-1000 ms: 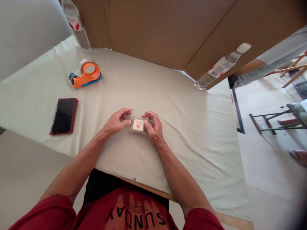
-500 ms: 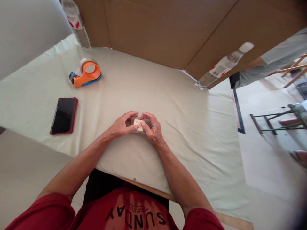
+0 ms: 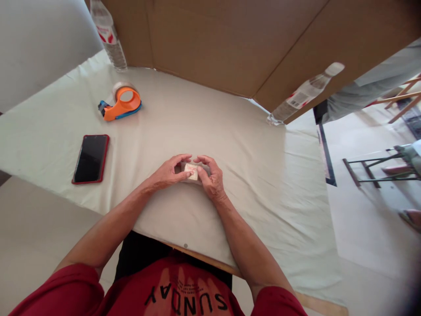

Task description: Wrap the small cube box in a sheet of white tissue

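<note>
Between my two hands is a small, whitish block-like packet (image 3: 191, 172) with red print on its upper face, close to the table's front edge. Clear or greyish material seems to surround it, but the fingers cover much of that. My left hand (image 3: 169, 171) grips it from the left, thumb pressed on the printed face and fingers curled round the far side. From the right, my right hand (image 3: 211, 179) holds it the same way, with its thumb at the label's right edge. The fingertips of both hands nearly meet behind it.
A red-cased phone (image 3: 90, 159) lies to the left, with an orange tape dispenser (image 3: 126, 104) beyond it. Water bottles stand at the back left (image 3: 112, 41) and back right (image 3: 301, 97), against a cardboard panel (image 3: 210, 44). Past the table's right side are a person's trousers (image 3: 348, 103) and a folding stool (image 3: 375, 166).
Both hands keep their hold on the packet, with hardly any finger movement. The view has shifted slightly, so items at the left appear a little further right.
</note>
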Tool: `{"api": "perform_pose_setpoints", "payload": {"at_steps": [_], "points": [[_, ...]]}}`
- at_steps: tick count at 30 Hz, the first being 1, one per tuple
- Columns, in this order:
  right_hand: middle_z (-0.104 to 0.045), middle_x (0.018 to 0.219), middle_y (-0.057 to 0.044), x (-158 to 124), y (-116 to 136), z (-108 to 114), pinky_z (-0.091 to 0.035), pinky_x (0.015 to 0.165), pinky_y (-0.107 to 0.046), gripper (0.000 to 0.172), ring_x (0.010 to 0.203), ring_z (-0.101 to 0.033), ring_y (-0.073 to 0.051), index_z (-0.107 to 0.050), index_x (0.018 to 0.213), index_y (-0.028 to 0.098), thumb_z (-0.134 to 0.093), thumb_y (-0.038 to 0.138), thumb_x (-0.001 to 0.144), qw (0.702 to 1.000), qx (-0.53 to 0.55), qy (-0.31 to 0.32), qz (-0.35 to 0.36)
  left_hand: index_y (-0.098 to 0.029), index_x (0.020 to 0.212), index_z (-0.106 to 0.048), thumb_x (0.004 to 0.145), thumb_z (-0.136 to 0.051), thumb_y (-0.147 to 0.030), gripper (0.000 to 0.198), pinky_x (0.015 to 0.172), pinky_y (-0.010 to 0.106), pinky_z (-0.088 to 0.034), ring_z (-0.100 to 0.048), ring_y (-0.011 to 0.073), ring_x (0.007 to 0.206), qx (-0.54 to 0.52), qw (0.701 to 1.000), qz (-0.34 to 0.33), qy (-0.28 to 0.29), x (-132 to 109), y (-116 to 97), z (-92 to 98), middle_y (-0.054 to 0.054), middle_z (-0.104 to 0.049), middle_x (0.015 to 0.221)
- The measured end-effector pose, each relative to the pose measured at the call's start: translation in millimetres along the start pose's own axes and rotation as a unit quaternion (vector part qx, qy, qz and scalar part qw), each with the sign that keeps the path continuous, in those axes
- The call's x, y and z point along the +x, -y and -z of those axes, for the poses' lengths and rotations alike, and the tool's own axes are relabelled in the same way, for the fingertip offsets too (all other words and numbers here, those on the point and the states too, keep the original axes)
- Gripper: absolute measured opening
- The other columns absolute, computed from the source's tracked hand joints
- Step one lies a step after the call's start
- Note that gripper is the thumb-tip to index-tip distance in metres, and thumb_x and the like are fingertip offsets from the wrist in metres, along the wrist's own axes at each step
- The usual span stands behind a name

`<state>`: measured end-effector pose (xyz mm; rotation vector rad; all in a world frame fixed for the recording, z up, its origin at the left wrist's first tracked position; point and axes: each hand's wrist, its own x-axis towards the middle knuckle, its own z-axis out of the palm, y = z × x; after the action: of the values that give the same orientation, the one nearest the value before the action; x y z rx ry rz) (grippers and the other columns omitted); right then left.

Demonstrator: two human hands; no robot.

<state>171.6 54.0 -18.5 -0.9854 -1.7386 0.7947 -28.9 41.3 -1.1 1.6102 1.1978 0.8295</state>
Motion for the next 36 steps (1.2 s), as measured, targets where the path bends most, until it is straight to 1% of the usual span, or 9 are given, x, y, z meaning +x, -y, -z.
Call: {"api": "perform_pose_setpoints", "payload": {"at_steps": [2, 5, 7, 10, 15, 19, 24, 29, 36], "points": [[-0.075, 0.111, -0.006, 1, -4, 3, -0.048, 0.102, -0.041, 0.026, 0.110, -0.066, -0.023, -0.064, 0.116, 0.026, -0.056, 0.025, 0.091, 0.999, 0.026, -0.022, -0.026, -0.015, 0.141, -0.054, 0.083, -0.068, -0.048, 0.068, 0.102, 0.044, -0.053, -0.065, 0.0288, 0.118, 0.018, 1.000, -0.004, -0.010, 0, 2, 0.8, 0.017, -0.064, 0.137], [-0.076, 0.103, -0.005, 4, -9, 7, -0.049, 0.099, -0.040, 0.021, 0.104, -0.068, -0.022, -0.067, 0.108, 0.024, -0.058, 0.025, 0.088, 0.996, 0.060, -0.030, -0.063, -0.015, 0.140, -0.056, 0.083, -0.068, -0.051, 0.068, 0.108, 0.048, -0.049, -0.059, 0.0322, 0.127, 0.085, 0.995, -0.026, -0.036, -2, 4, 3.3, 0.017, -0.062, 0.139], [-0.076, 0.101, -0.005, 7, -11, 10, -0.050, 0.093, -0.038, 0.019, 0.096, -0.067, -0.021, -0.070, 0.102, 0.024, -0.058, 0.025, 0.087, 0.993, 0.070, -0.015, -0.088, -0.016, 0.139, -0.057, 0.083, -0.068, -0.052, 0.068, 0.111, 0.051, -0.045, -0.055, 0.0339, 0.131, 0.141, 0.988, -0.044, -0.054, -4, 3, 5.3, 0.017, -0.062, 0.139], [-0.076, 0.103, -0.004, 10, -13, 17, -0.051, 0.086, -0.036, 0.020, 0.088, -0.066, -0.019, -0.072, 0.099, 0.023, -0.059, 0.025, 0.084, 0.991, 0.062, 0.032, -0.118, -0.016, 0.140, -0.056, 0.081, -0.071, -0.054, 0.071, 0.111, 0.053, -0.044, -0.054, 0.0353, 0.130, 0.196, 0.978, -0.062, -0.044, -6, 1, 6.8, 0.017, -0.062, 0.137], [-0.073, 0.118, -0.004, 15, -17, 27, -0.048, 0.100, -0.038, 0.028, 0.109, -0.065, -0.021, -0.074, 0.108, 0.024, -0.062, 0.025, 0.082, 0.988, 0.061, 0.090, -0.107, -0.016, 0.141, -0.053, 0.078, -0.074, -0.057, 0.078, 0.110, 0.055, -0.043, -0.056, 0.0367, 0.126, 0.241, 0.968, -0.071, -0.020, -5, 2, 3.7, 0.018, -0.063, 0.135], [-0.072, 0.117, -0.006, 17, -19, 28, -0.050, 0.098, -0.038, 0.026, 0.106, -0.066, -0.021, -0.074, 0.107, 0.024, -0.062, 0.026, 0.085, 0.986, 0.060, 0.121, -0.098, -0.014, 0.141, -0.053, 0.078, -0.074, -0.053, 0.077, 0.109, 0.054, -0.042, -0.056, 0.0365, 0.125, 0.247, 0.966, -0.075, -0.014, -5, 4, 0.9, 0.019, -0.064, 0.135], [-0.074, 0.109, -0.006, 16, -19, 27, -0.052, 0.095, -0.038, 0.025, 0.100, -0.067, -0.020, -0.075, 0.107, 0.023, -0.064, 0.027, 0.085, 0.982, 0.056, 0.148, -0.106, -0.017, 0.142, -0.053, 0.079, -0.073, -0.047, 0.073, 0.110, 0.053, -0.041, -0.057, 0.0358, 0.125, 0.227, 0.970, -0.089, -0.004, -5, 5, -0.6, 0.017, -0.064, 0.135], [-0.074, 0.101, -0.005, 15, -20, 27, -0.053, 0.091, -0.036, 0.025, 0.094, -0.068, -0.019, -0.077, 0.107, 0.023, -0.065, 0.026, 0.085, 0.983, 0.044, 0.145, -0.106, -0.021, 0.145, -0.050, 0.080, -0.071, -0.036, 0.070, 0.110, 0.051, -0.042, -0.058, 0.0341, 0.125, 0.209, 0.973, -0.098, 0.008, -5, 4, -0.5, 0.014, -0.065, 0.137], [-0.076, 0.107, -0.005, 18, -13, 34, -0.054, 0.089, -0.034, 0.023, 0.098, -0.069, -0.019, -0.077, 0.106, 0.022, -0.063, 0.028, 0.089, 0.970, 0.092, 0.186, -0.128, -0.020, 0.146, -0.048, 0.083, -0.065, -0.027, 0.066, 0.109, 0.047, -0.044, -0.058, 0.0317, 0.125, 0.193, 0.973, -0.121, 0.026, -7, 2, 1.3, 0.015, -0.062, 0.138]]}}
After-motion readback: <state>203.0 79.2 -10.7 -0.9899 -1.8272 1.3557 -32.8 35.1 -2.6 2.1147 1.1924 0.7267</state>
